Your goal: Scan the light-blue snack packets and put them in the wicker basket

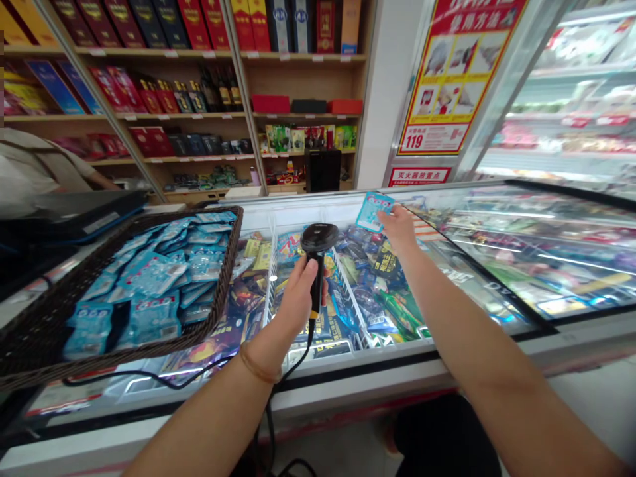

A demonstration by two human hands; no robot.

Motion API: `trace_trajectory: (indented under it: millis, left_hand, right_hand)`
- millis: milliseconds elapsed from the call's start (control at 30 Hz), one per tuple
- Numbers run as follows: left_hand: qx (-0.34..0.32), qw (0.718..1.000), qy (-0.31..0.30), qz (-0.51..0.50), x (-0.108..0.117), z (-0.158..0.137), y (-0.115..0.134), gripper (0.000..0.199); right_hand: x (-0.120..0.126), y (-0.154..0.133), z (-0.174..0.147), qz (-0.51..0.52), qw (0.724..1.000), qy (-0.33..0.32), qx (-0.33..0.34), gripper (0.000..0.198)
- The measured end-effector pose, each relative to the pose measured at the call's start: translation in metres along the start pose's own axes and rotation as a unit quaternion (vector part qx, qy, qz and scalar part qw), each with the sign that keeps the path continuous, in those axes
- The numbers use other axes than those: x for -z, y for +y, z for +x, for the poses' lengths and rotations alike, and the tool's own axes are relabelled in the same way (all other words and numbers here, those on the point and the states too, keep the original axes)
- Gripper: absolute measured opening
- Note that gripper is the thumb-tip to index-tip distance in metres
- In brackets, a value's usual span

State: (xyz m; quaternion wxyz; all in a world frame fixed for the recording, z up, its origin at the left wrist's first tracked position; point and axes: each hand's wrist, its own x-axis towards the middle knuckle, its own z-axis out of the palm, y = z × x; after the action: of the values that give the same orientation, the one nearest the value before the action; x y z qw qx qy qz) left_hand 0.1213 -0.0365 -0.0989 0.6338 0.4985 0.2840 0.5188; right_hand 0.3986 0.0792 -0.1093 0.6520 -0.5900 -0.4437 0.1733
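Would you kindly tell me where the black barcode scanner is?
In the head view, the black barcode scanner is near the centre, upright in the left hand above the white chest freezer, right of the brown woven basket.

Wooden shelves (304, 81) span ten to twelve o'clock. A white pillar (390, 79) stands at one, a bright display cabinet (556, 75) at two.

Tall boxes (325, 26) on wooden shelves (303, 78), printed poster (454, 73) to their right.
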Motion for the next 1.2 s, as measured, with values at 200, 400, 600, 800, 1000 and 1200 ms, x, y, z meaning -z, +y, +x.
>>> trace_trajectory:
  millis: [200,400,600,800,1000,1200]
  left_hand:
    - [0.014,0.999,-0.049,0.008,-0.006,0.0,0.0,0.05]
    - [0.033,0.998,-0.057,-0.013,-0.011,-0.003,-0.001,0.049]
    - [0.02,0.998,-0.053,-0.009,-0.009,-0.004,0.0,0.051]
    - [0.014,0.998,-0.056,0.001,-0.008,-0.004,0.0,0.047]
    - [0.02,0.998,-0.057,-0.006,-0.007,-0.003,-0.001,0.046]
    - [0.012,0.998,-0.058,0.0,-0.007,0.0,-0.006,0.048]
  right_hand:
    - [-0.023,-0.033,-0.028,0.189,0.975,-0.099,-0.069,0.025]
    - [-0.039,-0.057,-0.053,0.223,0.961,-0.126,-0.106,0.033]
    - [-0.042,-0.06,-0.057,0.233,0.959,-0.121,-0.106,0.036]
    - [-0.041,-0.057,-0.054,0.221,0.962,-0.114,-0.116,0.033]
    - [-0.042,-0.056,-0.054,0.249,0.956,-0.107,-0.115,0.034]
    - [-0.042,-0.049,-0.052,0.235,0.96,-0.098,-0.12,0.029]
